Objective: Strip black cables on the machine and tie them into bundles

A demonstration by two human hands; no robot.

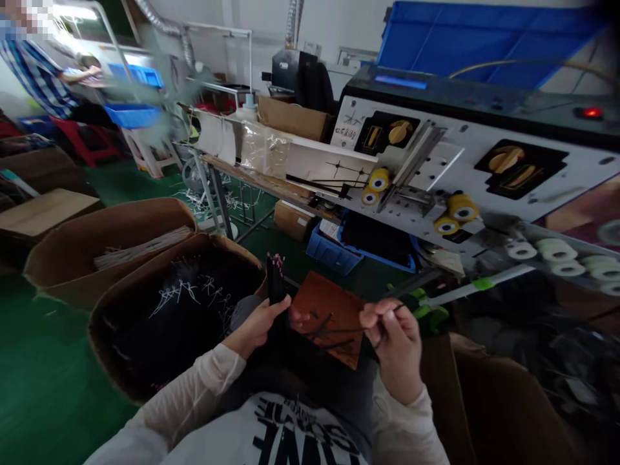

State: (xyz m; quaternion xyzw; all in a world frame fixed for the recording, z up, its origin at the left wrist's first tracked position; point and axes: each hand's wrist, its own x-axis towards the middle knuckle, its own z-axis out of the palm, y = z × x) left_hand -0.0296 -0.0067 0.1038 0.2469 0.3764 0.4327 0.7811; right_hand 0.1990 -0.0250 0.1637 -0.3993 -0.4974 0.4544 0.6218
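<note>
Left fingers: mine [281, 303] wrap round a black bundle [276, 281], thumb along its near side.
Black bundle: nearly upright in my grip at ten o'clock from the brown board [307, 290], pink tips at its top end.
Right fingers: at three o'clock from the board, mine [385, 320] pinch a thin black strand [349, 330] between thumb and fingertips.
Black strand: stretches from my pinch towards nine o'clock, over the board; I cannot tell whether its far end meets the bundle.
Brown board: lies below and between my hands, with loose black pieces [345, 345] scattered on it.
Near box: cardboard [103, 365], at nine o'clock, filled with black strands and white ties [179, 294].
Far box: cardboard [62, 252], at ten o'clock, holding white strands [145, 247].
Machine: at one o'clock [469, 165], with yellow rollers [462, 208] on its front.
Blue bin: on the floor at twelve o'clock [332, 254].
Worktop: at eleven o'clock [261, 183], carrying an open carton [293, 118].
Co-worker: far off at ten o'clock, in a checked shirt [36, 74].
</note>
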